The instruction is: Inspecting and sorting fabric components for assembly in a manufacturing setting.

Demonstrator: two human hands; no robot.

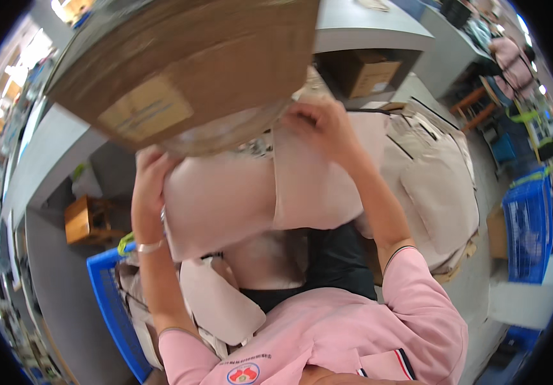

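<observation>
I hold up a pale pink fabric piece (225, 199) in front of me with both hands. My left hand (150, 176) grips its left upper edge, and my right hand (320, 125) pinches its top right corner. Above the fabric, tilted and very close to the camera, is a large brown cardboard box (186, 58) with a yellowish label (146, 110). More pale pink pieces (222, 301) lie on my lap. My sleeves are pink.
A stack of beige fabric pieces (430, 179) lies to my right. A blue crate (106, 301) sits at my lower left, another blue crate (530, 224) at right. A grey table (366, 25) with a cardboard box (369, 74) under it stands ahead. A wooden stool (84, 218) is left.
</observation>
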